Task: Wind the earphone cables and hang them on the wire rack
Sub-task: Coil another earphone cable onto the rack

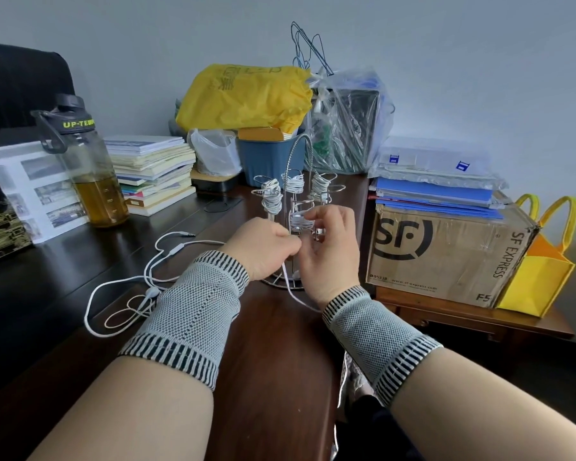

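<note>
White earphone cable (290, 287) runs from both hands (300, 247) toward viewer.

A plain pale wall (479, 61) fills the far side, evenly lit. A dark wooden desk (273, 344) runs from near to far. A black chair back (20, 84) stands far left. A lower brown side table (463, 317) sits right.

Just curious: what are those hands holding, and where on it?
Both hands pinch a white earphone cable at its partly wound end, by the wire rack.
</note>
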Demonstrator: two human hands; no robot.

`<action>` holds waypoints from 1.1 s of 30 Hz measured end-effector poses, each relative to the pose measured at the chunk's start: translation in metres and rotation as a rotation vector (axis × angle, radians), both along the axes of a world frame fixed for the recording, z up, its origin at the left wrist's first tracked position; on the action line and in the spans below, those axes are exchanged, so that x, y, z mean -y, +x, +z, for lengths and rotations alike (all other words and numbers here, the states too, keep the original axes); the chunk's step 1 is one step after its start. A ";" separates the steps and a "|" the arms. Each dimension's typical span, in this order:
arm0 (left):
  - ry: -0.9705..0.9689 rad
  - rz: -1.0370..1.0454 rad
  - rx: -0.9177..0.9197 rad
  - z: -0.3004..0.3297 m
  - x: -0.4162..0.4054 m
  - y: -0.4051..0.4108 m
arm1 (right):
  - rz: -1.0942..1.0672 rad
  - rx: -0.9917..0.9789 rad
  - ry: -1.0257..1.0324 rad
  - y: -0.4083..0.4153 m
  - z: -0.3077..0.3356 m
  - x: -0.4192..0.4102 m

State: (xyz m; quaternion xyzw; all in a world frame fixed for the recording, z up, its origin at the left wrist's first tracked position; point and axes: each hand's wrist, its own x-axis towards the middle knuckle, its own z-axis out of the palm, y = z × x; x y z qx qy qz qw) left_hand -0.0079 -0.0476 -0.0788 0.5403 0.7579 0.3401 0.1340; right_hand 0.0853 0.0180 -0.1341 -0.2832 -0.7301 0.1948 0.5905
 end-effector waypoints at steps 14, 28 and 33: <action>-0.094 -0.103 0.058 0.013 0.006 0.002 | -0.086 0.068 0.042 -0.002 -0.001 -0.003; -0.115 -0.162 0.464 0.013 0.015 -0.002 | 0.004 -0.023 0.064 -0.005 -0.003 -0.004; -0.124 -0.120 0.399 0.015 0.021 -0.016 | 0.045 -0.044 0.046 -0.002 -0.002 -0.005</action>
